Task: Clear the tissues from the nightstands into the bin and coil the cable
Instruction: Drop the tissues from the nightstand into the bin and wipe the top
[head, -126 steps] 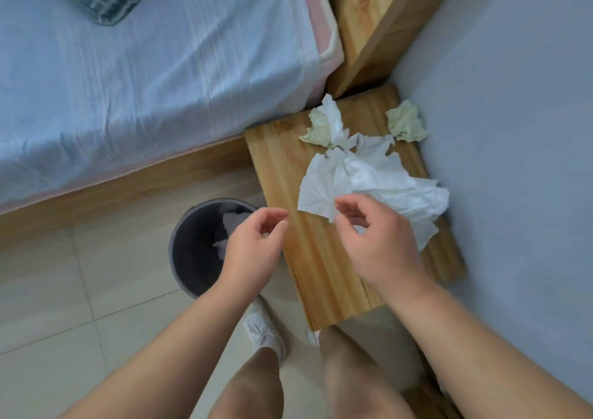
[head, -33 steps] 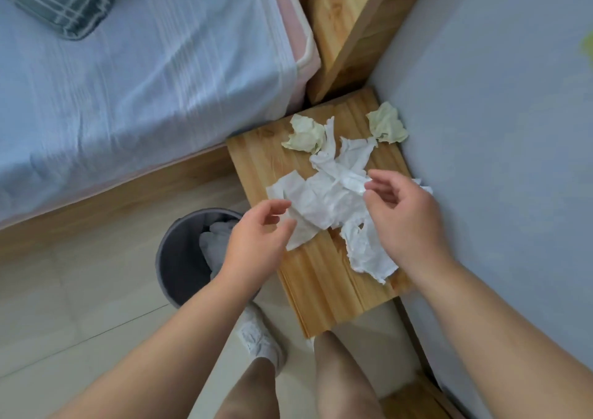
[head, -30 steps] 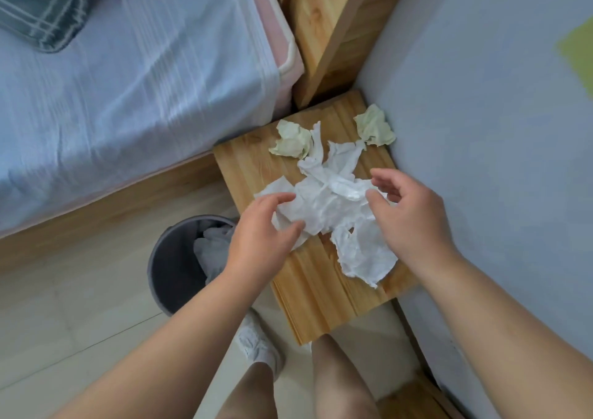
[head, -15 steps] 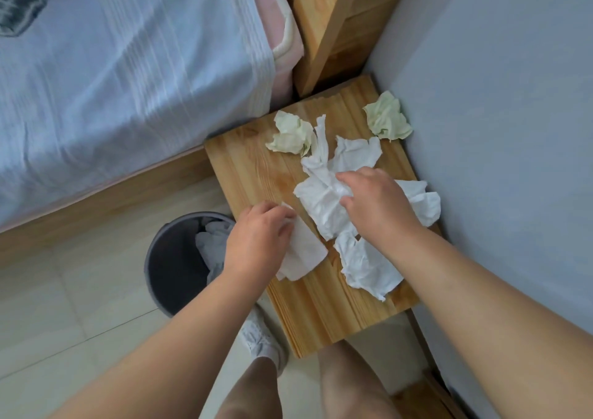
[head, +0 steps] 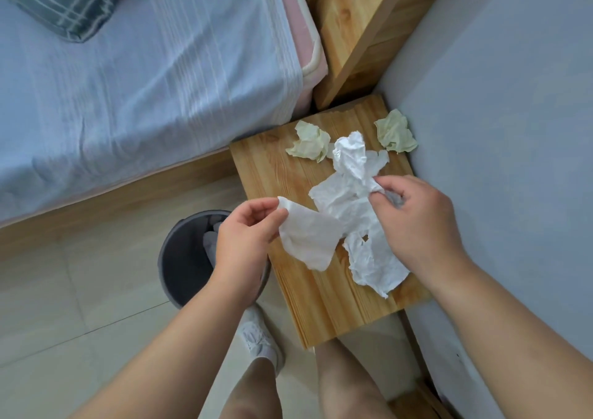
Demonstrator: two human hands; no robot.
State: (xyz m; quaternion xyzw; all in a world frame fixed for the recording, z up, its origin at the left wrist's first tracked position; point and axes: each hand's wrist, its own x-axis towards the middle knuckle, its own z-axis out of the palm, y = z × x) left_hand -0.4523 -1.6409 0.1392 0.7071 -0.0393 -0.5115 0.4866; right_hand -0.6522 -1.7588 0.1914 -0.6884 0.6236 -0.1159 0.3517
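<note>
Tissues litter the worktop — your left hand pinches one white sheet, your right hand grips the crumpled bunch beside it.

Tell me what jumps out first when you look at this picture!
The heap of crumpled white tissues on the wooden nightstand stands out first, with the left hand pinching one piece and the right hand pinching another. Next come two pale green tissue balls at the nightstand's far end, and the grey bin on the floor under the left hand.
</note>
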